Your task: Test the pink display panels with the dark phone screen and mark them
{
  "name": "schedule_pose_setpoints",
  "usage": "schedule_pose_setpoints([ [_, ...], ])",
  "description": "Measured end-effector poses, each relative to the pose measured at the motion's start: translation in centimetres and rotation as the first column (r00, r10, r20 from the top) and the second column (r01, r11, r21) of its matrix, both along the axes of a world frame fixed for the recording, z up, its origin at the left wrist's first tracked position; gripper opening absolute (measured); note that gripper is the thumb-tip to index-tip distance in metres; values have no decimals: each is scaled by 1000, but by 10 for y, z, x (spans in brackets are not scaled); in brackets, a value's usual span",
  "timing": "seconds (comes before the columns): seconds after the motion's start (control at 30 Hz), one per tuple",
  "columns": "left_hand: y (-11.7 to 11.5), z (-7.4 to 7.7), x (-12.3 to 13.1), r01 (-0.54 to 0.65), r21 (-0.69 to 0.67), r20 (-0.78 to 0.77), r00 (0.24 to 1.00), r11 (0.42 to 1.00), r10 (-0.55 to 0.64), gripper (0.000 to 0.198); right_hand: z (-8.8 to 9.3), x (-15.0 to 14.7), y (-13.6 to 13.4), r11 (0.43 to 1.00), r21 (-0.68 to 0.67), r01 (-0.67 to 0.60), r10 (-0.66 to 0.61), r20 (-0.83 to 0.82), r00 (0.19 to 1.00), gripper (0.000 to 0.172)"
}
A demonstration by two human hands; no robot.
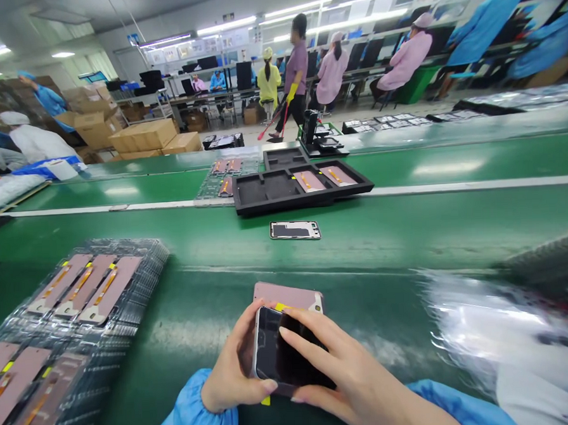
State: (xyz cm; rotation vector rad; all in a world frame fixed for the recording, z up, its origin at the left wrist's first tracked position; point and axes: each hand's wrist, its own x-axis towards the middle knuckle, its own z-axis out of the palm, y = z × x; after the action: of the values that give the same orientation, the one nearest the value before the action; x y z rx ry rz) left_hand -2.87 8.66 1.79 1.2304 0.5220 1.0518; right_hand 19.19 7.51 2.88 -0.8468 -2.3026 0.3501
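A smartphone [268,348] with a dark glossy screen and a pale edge is low in front of me. My left hand [235,364] closes round its left end, thumb at the near corner. Over the right part, my right hand [339,362] has fingers across the screen and its thumb at the near edge. Just beyond the phone lies a pinkish display panel [285,292] with a yellow tab, partly covered by the phone and fingers. Farther out on the green surface is a phone frame [295,230], grey and white inside.
Clear plastic trays [146,261] with pinkish panels are stacked at left. Black foam trays [264,201] hold more panels beyond the phone frame. Clear plastic sheets or bags [490,328] lie at right. A white strip [169,205] crosses the green bench. Several people work in the background.
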Motion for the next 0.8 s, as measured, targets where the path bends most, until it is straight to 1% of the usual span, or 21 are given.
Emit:
schedule_pose_setpoints([
  [0.1, 0, 1, 0, 8, -24, 11, 1000, 1000, -8, 82, 2, 0, 1, 1000, 7, 0, 0, 14, 1000, 63],
  [0.2, 0, -1, 2, 3, -55, 33, 999, 999, -1, 81, 5, 1, 3, 1000, 21, 0, -1, 37, 999, 70],
  [0.3, 1, -6, 3, -1, -60, 67, 998, 998, 5, 81, 9, 3, 5, 999, 52, -3, -2, 82, 997, 76],
  [0.4, 1, -14, 3, 16, -74, 95, 995, 997, -9, 85, 7, 2, 3, 996, 87, -1, -12, 150, 989, 72],
  [0.43, 1, -17, 4, 24, -97, 97, 995, 995, -14, 86, 5, 1, 2, 995, 96, 14, -29, 158, 987, 68],
  [0.5, 1, -18, 5, 36, -177, 109, 994, 984, -17, 86, -1, -3, -2, 990, 113, 82, -95, 121, 988, 58],
  [0.57, 1, -16, 8, 24, -309, 138, 990, 951, 20, 73, -7, -7, -3, 983, 103, 153, -158, 39, 987, 58],
  [0.6, 2, -13, 9, 2, -382, 148, 987, 924, 59, 64, -9, -8, -3, 983, 75, 167, -167, -10, 986, 62],
  [0.63, 3, -10, 9, -26, -445, 150, 983, 895, 103, 54, -10, -8, -1, 986, 16, 166, -165, -58, 985, 67],
  [0.67, 6, -7, 9, -57, -492, 141, 979, 869, 144, 46, -9, -8, 2, 985, -72, 157, -165, -110, 980, 71],
  [0.7, 8, -4, 8, -90, -521, 126, 975, 849, 181, 42, -8, -6, 5, 972, -187, 143, -174, -166, 971, 70],
  [0.73, 11, -2, 6, -119, -533, 111, 972, 838, 209, 39, -6, -5, 9, 937, -327, 121, -197, -213, 957, 64],
  [0.77, 13, 0, 4, -139, -536, 101, 969, 833, 227, 37, -4, -3, 13, 874, -479, 79, -219, -244, 945, 54],
  [0.8, 15, 1, 2, -150, -539, 96, 967, 829, 237, 36, -2, -1, 17, 781, -625, 12, -227, -265, 937, 47],
])
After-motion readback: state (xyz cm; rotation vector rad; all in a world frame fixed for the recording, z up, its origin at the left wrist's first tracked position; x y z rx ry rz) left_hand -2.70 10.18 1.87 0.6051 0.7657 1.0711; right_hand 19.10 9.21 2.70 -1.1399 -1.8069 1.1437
